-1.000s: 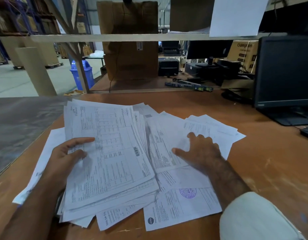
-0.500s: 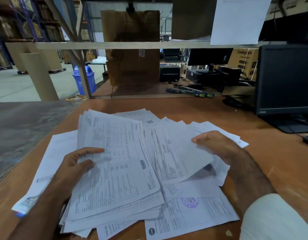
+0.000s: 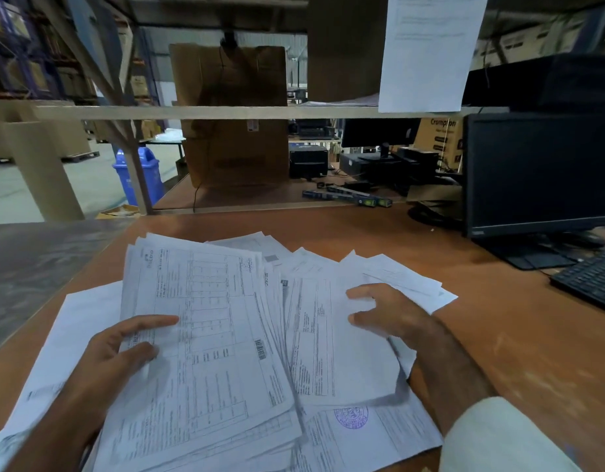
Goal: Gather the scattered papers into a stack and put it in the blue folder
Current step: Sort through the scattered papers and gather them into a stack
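Note:
Printed white papers lie fanned over the brown table (image 3: 519,356). My left hand (image 3: 114,362) grips the left edge of a thick stack of forms (image 3: 209,335), with two digits on its top sheet. My right hand (image 3: 393,318) pinches a printed sheet (image 3: 328,342) whose right edge is lifted off the table, overlapping the stack's right side. More loose sheets (image 3: 400,272) fan out behind that hand. A sheet with a purple stamp (image 3: 352,417) lies underneath, near me. A blank sheet (image 3: 79,318) sticks out at the left. I see no blue folder.
A black monitor (image 3: 539,172) and a keyboard (image 3: 590,281) stand at the right. A low shelf (image 3: 226,112) crosses overhead, with a cardboard box (image 3: 233,124) behind it. A grey surface (image 3: 32,267) adjoins the table on the left.
My right hand went from lying flat on the right-hand papers to lifting a sheet and carrying it left onto the stack. My left hand kept its grip on the stack.

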{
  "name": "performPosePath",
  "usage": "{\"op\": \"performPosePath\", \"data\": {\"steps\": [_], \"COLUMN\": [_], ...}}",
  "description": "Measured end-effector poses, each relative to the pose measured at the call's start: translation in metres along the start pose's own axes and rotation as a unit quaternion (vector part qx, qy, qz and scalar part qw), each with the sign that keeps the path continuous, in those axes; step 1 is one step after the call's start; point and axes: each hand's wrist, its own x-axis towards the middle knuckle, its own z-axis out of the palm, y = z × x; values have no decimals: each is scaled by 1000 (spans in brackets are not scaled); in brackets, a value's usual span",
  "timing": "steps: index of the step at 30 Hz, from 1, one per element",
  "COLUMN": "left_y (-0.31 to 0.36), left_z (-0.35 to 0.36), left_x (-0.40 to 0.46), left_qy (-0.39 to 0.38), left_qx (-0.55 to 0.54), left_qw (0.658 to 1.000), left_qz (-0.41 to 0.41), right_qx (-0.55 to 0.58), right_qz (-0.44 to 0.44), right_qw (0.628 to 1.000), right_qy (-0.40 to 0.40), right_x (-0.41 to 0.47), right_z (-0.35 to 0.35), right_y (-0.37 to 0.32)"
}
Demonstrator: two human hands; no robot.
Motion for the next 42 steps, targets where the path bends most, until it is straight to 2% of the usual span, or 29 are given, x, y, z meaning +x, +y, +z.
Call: {"op": "performPosePath", "data": {"steps": [2, 4, 6, 8, 10, 11, 12, 13, 14, 16, 18, 19, 22, 26, 31, 37, 40, 42], "left_y": [2, 3, 4, 2, 2, 3, 3, 3, 2, 1, 2, 4, 8, 10, 12, 2, -2, 0], "left_z": [4, 7, 12, 14, 16, 16, 17, 17, 17, 17, 17, 17, 19, 22, 25, 29, 27, 23], "left_x": [-2, -3, -3, -3, -2, -2, -1, -1, -1, -2, -2, -2, -3, 0, -1, -2, -1, 0], "left_qy": [2, 4, 2, 1, 2, 0, -2, -2, -1, -4, -5, -4, -10, -9, -53, -92, -82, -61], "left_qx": [-4, 6, 21, 31, 37, 36, 35, 35, 36, 27, 20, 27, 68, 54, 64, 85, 74, 53], "left_qw": [1000, 1000, 1000, 999, 999, 999, 998, 998, 998, 999, 998, 997, 993, 996, 991, 988, 991, 995], "left_qz": [-7, -4, 10, 23, 32, 38, 42, 44, 42, 40, 56, 70, 99, 67, 103, 86, 74, 65], "right_qx": [42, 149, 302, 462, 533, 537, 526, 484, 405, 166, -11, -54, -77, -52, -19, -32, -38, -132], "right_qz": [-55, -106, -136, -151, -156, -150, -142, -124, -112, -102, -101, -96, -104, -131, -208, -233, -203, -149], "right_qw": [997, 981, 938, 868, 827, 826, 835, 863, 903, 977, 994, 994, 991, 989, 978, 972, 978, 980], "right_qy": [30, 66, 101, 105, 93, 81, 71, 73, 84, 86, 27, 1, -25, -46, -3, 5, -1, 3], "right_x": [-4, -13, -30, -47, -60, -60, -58, -52, -45, -32, -27, -27, -32, -34, -32, -32, -24, -19], "right_z": [-7, -18, -35, -51, -59, -58, -55, -50, -44, -32, -12, -1, 25, 43, 71, 101, 94, 82], "right_y": [-8, -18, -32, -42, -46, -46, -43, -38, -33, -25, -26, -30, -46, -54, -55, -58, -51, -41]}}
